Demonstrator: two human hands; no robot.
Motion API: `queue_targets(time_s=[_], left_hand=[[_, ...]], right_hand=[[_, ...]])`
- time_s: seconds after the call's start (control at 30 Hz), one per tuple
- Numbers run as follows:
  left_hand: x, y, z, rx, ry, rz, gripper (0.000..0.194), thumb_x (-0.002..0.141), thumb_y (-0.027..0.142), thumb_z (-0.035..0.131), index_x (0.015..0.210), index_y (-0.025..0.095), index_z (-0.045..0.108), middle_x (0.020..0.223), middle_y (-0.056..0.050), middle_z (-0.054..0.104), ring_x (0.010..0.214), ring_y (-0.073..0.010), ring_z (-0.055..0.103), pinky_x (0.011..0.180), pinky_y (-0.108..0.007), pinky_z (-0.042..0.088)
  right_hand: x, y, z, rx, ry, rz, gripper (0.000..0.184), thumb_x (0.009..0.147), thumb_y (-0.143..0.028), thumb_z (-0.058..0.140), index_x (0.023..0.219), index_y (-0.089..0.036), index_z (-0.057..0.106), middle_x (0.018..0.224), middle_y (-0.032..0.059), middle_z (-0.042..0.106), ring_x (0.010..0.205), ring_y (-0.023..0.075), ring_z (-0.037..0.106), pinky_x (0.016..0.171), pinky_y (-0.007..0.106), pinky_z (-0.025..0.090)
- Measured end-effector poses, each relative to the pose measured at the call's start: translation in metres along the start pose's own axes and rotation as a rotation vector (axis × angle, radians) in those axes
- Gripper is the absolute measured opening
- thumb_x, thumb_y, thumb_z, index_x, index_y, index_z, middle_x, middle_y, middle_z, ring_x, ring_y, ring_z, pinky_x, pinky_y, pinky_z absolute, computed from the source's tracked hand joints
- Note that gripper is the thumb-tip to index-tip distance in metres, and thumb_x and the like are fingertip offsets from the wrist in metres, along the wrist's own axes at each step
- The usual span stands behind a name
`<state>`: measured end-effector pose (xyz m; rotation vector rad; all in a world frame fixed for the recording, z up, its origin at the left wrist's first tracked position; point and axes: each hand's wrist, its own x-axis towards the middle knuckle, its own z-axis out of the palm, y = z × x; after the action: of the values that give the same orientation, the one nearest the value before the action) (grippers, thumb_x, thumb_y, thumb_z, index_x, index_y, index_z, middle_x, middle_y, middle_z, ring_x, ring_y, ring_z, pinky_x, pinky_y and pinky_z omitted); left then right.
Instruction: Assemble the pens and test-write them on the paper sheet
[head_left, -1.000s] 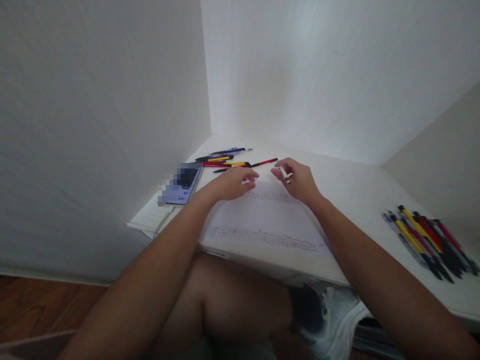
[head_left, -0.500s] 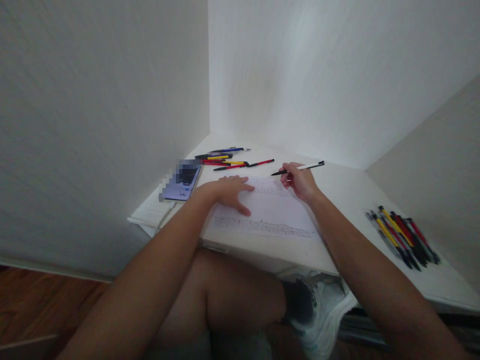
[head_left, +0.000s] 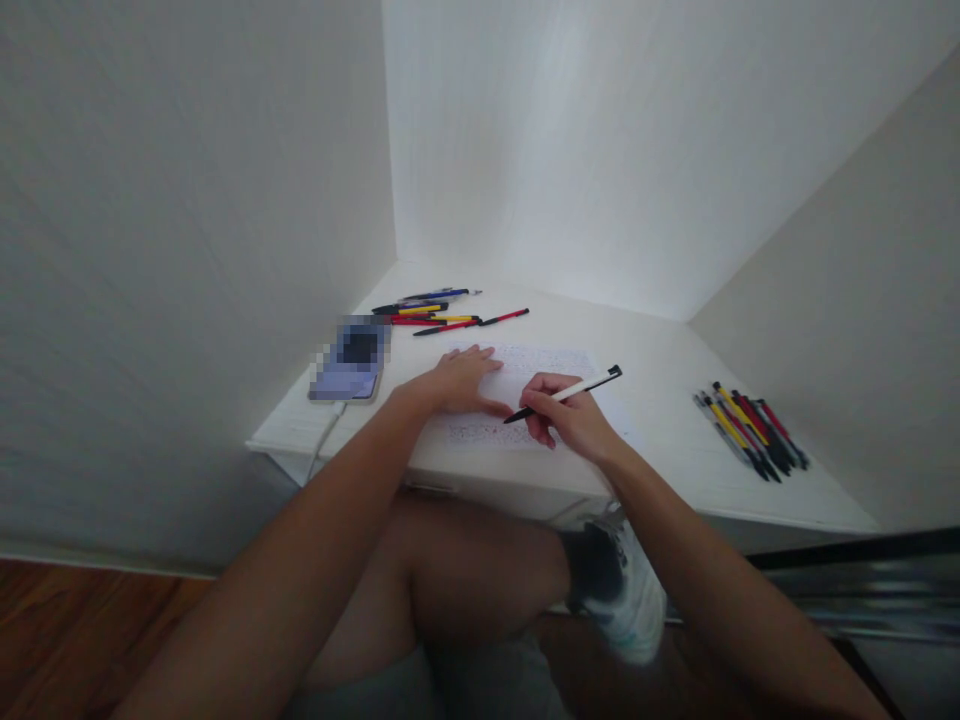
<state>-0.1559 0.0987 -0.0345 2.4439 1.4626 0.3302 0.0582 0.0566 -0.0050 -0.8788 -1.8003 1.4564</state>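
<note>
A sheet of paper (head_left: 517, 358) covered with rows of small handwriting lies on the white desk (head_left: 637, 345). My left hand (head_left: 466, 382) rests on its left part, fingers spread. Between the fingers of my right hand (head_left: 562, 408) is a white and black pen (head_left: 589, 383), its dark tip pointing down and left. The tip is over the lower written lines, close to my left thumb; whether it touches the paper I cannot tell. My right hand covers part of the sheet.
Several pens (head_left: 442, 322) in red, yellow, black and blue lie loose at the back left. A phone (head_left: 351, 360) with a white cable (head_left: 326, 425) is at the left edge. Another bunch of pens (head_left: 754, 430) lies on the right. Walls (head_left: 525, 150) enclose the desk.
My right hand has brought the pen from the upper right of the sheet down and left to the lower lines. The left hand stays on the paper. The view has shifted slightly.
</note>
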Motion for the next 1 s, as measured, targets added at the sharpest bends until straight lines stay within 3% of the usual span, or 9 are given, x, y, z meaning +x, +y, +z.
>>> queue_targets(time_s=[0.1,0.17,0.33,0.8,1.0], left_hand=[[-0.004,0.001,-0.001,0.055,0.010,0.019,0.090,0.081,0.075,0.059,0.149,0.018,0.044,0.160,-0.015,0.026,0.146,-0.0364,0.023,0.118,-0.056,0.017],[-0.007,0.003,-0.004,0.060,0.000,0.016,0.086,0.082,0.071,0.061,0.149,0.019,0.045,0.160,-0.013,0.026,0.146,-0.0358,0.024,0.118,-0.055,0.017],[-0.010,0.010,-0.013,0.005,-0.047,-0.011,0.095,0.078,0.074,0.063,0.151,0.017,0.041,0.160,-0.014,0.024,0.149,-0.0338,0.018,0.120,-0.052,0.013],[0.001,-0.001,-0.002,0.014,-0.064,-0.006,0.104,0.072,0.082,0.061,0.153,0.020,0.038,0.161,-0.014,0.022,0.150,-0.0359,0.013,0.120,-0.053,0.007],[-0.002,0.004,-0.007,0.031,-0.088,-0.040,0.102,0.076,0.079,0.062,0.154,0.019,0.036,0.162,-0.014,0.019,0.149,-0.0370,0.013,0.120,-0.053,0.009]], right_hand=[[-0.005,0.009,0.001,-0.028,-0.016,0.008,0.028,0.089,-0.045,0.065,0.096,-0.018,0.068,0.070,0.0039,0.072,0.053,0.0144,0.064,0.044,0.026,0.050],[-0.008,0.012,0.003,-0.095,-0.024,-0.003,0.030,0.089,-0.046,0.065,0.095,-0.017,0.070,0.078,0.0066,0.074,0.057,0.0147,0.065,0.049,0.027,0.052],[-0.016,0.012,0.003,-0.309,0.024,-0.008,0.025,0.088,-0.040,0.066,0.074,-0.019,0.066,0.057,0.0006,0.064,0.045,0.0102,0.051,0.042,0.023,0.037],[-0.019,0.004,0.007,-0.418,0.016,0.012,0.018,0.086,-0.027,0.063,0.071,-0.020,0.068,0.058,0.0004,0.065,0.051,0.0124,0.054,0.049,0.025,0.040],[-0.018,0.004,0.005,-0.436,0.009,-0.030,0.017,0.086,-0.022,0.062,0.071,-0.018,0.069,0.059,-0.0004,0.065,0.052,0.0102,0.053,0.049,0.023,0.039]])
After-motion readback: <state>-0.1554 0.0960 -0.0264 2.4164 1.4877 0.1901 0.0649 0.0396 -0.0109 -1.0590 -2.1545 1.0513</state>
